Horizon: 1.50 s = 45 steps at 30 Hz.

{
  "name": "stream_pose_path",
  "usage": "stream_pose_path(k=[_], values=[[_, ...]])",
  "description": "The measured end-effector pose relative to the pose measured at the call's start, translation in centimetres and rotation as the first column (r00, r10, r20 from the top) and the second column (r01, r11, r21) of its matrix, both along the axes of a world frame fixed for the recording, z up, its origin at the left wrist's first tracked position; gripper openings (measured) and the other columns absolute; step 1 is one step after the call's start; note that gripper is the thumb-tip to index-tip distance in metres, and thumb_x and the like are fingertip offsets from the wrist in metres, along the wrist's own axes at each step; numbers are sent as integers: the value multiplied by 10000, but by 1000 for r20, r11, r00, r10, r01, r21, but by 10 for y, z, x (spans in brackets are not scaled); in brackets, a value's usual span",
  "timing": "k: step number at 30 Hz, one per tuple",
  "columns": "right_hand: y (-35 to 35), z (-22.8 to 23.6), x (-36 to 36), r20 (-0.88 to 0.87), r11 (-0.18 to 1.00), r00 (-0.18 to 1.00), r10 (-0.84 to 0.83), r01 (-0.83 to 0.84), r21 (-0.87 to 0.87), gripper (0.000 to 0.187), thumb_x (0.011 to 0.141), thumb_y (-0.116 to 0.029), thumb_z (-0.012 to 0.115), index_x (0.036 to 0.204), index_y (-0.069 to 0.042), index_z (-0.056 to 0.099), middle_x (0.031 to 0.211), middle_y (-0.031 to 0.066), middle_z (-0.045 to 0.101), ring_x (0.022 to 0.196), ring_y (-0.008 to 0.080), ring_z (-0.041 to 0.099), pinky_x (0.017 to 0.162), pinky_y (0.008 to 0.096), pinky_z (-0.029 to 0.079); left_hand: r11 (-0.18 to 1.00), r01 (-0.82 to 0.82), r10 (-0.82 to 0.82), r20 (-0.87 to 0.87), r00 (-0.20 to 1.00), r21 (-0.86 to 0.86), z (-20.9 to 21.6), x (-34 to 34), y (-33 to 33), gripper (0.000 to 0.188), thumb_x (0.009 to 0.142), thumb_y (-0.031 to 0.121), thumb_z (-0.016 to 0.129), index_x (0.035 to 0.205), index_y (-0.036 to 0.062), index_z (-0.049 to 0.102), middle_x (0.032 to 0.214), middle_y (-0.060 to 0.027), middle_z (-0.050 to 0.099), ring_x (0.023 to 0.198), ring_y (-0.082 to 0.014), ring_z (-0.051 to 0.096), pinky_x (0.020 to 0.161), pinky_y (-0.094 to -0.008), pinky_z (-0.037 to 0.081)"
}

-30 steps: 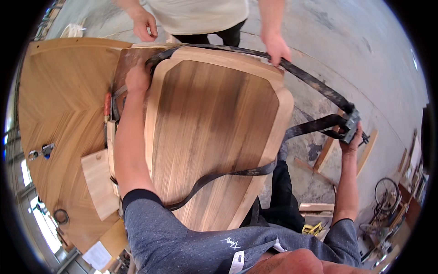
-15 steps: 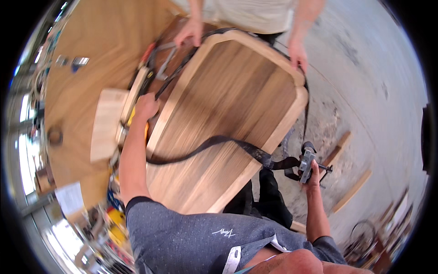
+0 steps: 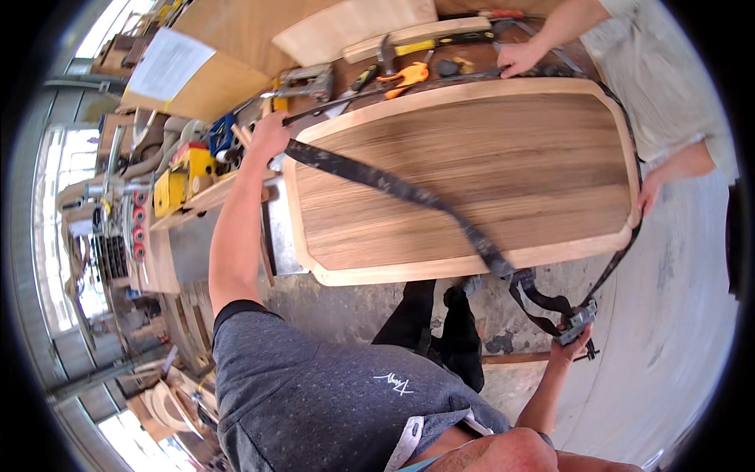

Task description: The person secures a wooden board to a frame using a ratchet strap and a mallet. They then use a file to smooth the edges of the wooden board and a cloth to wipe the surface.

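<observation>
A framed wooden panel [image 3: 464, 181] with cut corners, dark planks inside and a pale border, lies before me. A black strap [image 3: 377, 182] runs round its far edge and right end, with a loose length slanting across its top. My left hand [image 3: 270, 135] is closed round the strap at the panel's far left corner. Low on the right, my right hand [image 3: 572, 346] grips a metal ratchet buckle [image 3: 579, 321], with strap loops hanging beside it. A co-worker's hand [image 3: 519, 58] touches the strap at the far edge; the other hand [image 3: 650, 193] rests at the right end.
Behind the panel lie a hammer [image 3: 387, 55], an orange clamp [image 3: 405, 77], a grey power tool [image 3: 311, 82] and a pale board [image 3: 354, 30]. A yellow machine [image 3: 185, 181] stands at the left. Wood strips lie on the concrete floor [image 3: 503, 322] below.
My view has turned, so the panel now lies crosswise. My left hand has carried the strap to the panel's left end; my right hand still holds the buckle, now lower in view.
</observation>
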State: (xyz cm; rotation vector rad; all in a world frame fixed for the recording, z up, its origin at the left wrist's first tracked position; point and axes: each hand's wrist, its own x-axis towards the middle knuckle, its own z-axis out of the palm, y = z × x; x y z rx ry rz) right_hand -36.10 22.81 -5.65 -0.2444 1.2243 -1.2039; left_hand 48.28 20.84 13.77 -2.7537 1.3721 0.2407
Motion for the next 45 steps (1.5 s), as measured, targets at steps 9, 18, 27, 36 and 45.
stream_pose_path(k=[9,18,27,36,45], values=[[-29,11,25,-48,994,998,34,-39,-100,583,994,-496,606,1386,-68,554,1183,115,697,797,206,679,565,272,557,907,-316,229,-301,926,-280,-123,91,74,297,1008,257,660,1185,19,664,959,-176,732,907,-323,713,804,-466,571],[-38,5,38,-131,996,990,-47,36,-84,580,965,-511,643,1362,-91,591,1181,99,703,899,184,686,593,259,546,977,-202,194,-105,975,-69,-167,92,52,362,1042,300,509,1198,10,659,1187,-287,691,1135,-470,644,976,-553,505],[-40,5,37,-138,995,990,-42,29,-100,591,954,-487,671,1356,-59,603,1191,107,712,884,197,694,618,265,554,959,-219,251,-178,951,181,-165,88,125,276,919,102,534,1124,-58,627,1134,-348,690,1094,-502,671,943,-543,539],[-43,-4,17,-46,995,996,78,-80,-57,702,914,-507,718,1425,-52,560,1261,156,689,1142,327,683,819,356,609,872,-488,488,-151,859,40,-158,30,219,386,856,187,636,1185,-12,618,1129,-275,720,1110,-450,678,972,-519,535],[-53,5,32,172,988,977,127,-108,-112,758,868,-456,771,1454,-38,533,1321,183,656,1232,397,623,846,403,586,815,-531,577,-245,779,231,-143,-54,279,405,793,104,588,1171,-14,674,1124,-284,723,1100,-440,689,978,-479,544]])
